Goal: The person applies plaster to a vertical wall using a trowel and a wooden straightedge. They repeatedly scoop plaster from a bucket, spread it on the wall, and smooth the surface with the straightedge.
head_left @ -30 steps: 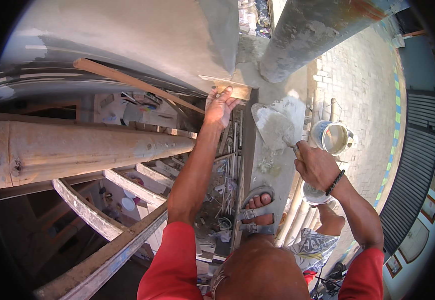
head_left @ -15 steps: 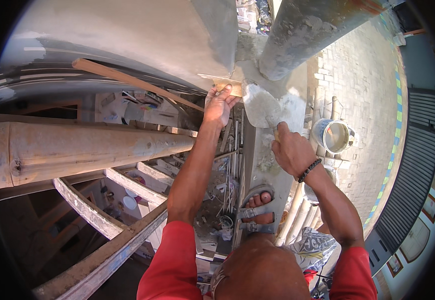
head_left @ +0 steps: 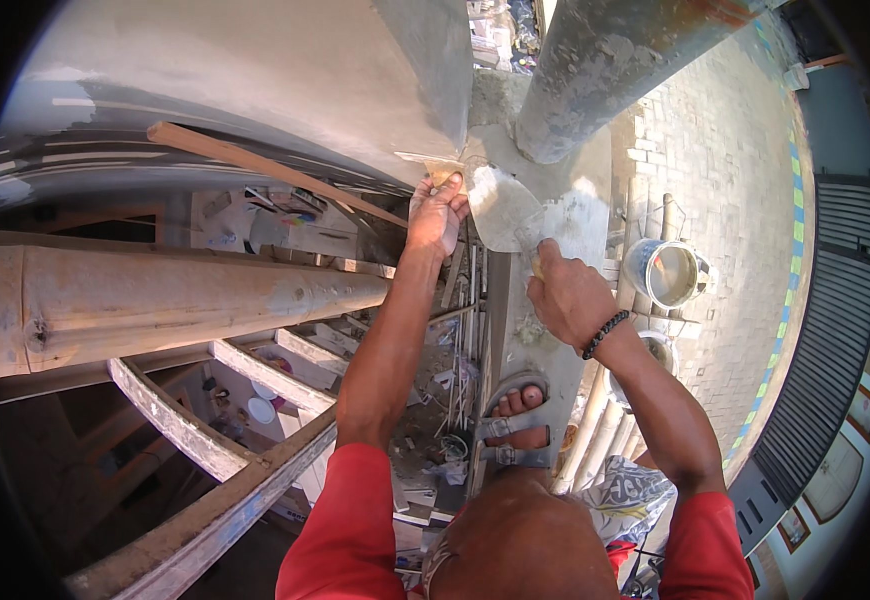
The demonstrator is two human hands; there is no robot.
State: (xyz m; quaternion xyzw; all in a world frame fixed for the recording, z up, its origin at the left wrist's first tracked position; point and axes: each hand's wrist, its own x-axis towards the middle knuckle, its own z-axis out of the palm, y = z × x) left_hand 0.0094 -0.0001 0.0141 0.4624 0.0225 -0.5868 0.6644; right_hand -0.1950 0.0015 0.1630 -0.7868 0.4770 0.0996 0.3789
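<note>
Trowel (head_left: 511, 215): handle clamped in my right fingers (head_left: 552, 258), blade slanting up-left toward the wood scrap (head_left: 440, 169) (contact unclear).
Wood scrap: pinched in my left fingers (head_left: 450, 185), just left of blade.

Holding left arm (head_left: 389, 340) out nearly straight, pinching in left hand (head_left: 437, 218) with thumb (head_left: 448, 185) on top. Holding right arm (head_left: 660, 410) bent at elbow (head_left: 701, 474), gripping in right hand (head_left: 570, 300) with curled fingers (head_left: 539, 287).

The trowel (head_left: 503, 212) is over the ledge (head_left: 517, 352). Right of the ledge is a bucket (head_left: 642, 263); left is a pole (head_left: 175, 300).
</note>
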